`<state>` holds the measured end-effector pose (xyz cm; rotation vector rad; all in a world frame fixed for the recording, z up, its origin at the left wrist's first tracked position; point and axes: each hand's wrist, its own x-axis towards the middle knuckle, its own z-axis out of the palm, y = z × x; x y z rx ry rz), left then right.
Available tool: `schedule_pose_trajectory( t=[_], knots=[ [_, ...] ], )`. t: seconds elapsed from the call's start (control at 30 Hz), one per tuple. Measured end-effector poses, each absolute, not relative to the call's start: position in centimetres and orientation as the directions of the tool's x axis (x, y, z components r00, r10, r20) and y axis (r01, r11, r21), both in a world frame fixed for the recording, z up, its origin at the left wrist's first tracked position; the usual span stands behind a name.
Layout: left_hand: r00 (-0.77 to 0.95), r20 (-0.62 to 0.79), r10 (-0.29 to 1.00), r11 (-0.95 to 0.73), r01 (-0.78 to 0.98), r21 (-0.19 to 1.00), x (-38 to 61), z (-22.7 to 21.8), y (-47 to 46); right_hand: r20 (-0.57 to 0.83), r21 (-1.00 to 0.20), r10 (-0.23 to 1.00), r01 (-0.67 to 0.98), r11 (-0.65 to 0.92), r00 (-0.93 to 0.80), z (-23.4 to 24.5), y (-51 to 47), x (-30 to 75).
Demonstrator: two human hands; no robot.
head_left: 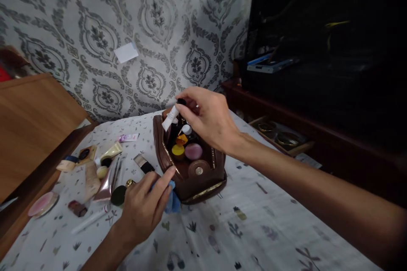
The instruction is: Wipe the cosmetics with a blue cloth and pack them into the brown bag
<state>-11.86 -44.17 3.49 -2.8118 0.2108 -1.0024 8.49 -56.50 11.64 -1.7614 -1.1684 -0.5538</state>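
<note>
My right hand [211, 116] pinches a small white tube [171, 118] with a black cap, above the mouth of a brown leather cosmetic bag [187, 187]. The bag stands unzipped. Inside it are a yellow round pot [178, 151], a pink round item [193, 151] and a white-capped bottle [187, 130]; my right hand hides part of the inside. My left hand [143, 207] is closed round a blue cloth [173, 201], which shows past the fingers. Its index finger reaches to the bag's near left edge.
Several cosmetics lie left on the patterned sheet [203, 237]: a pink compact [43, 204], a rose-coloured tube [106, 182], a flat brush [143, 163], a white pen [90, 219]. A wooden panel [38, 123] stands left. At right is an open drawer [281, 137] beneath a dark screen.
</note>
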Motion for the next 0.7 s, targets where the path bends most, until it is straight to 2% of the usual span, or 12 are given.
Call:
schedule_pose_trajectory(
  t=[0.13, 0.27, 0.53, 0.7],
  knots=[
    [0.758, 0.627, -0.18, -0.981, -0.088, -0.175, -11.8, 3.4, -44.2, 0.653, -0.404, 0.588, 0.876, -0.263, 0.477, 12.2, -54.0, 9.0],
    [0.763, 0.622, -0.175, -0.982, -0.091, -0.165, -11.8, 3.3, -44.1, 0.568, -0.354, 0.649, 0.862, -0.362, 0.506, 12.0, -52.0, 9.3],
    [0.764, 0.624, -0.165, -0.984, -0.083, -0.159, -11.8, 3.2, -44.2, 0.464, -0.279, 0.698, 0.838, -0.469, 0.545, 10.8, -49.6, 9.6],
    [0.764, 0.625, -0.16, -0.985, -0.087, -0.146, -11.9, 2.8, -44.0, 0.431, -0.25, 0.732, 0.849, -0.465, 0.528, 10.5, -49.8, 9.2]
  ],
)
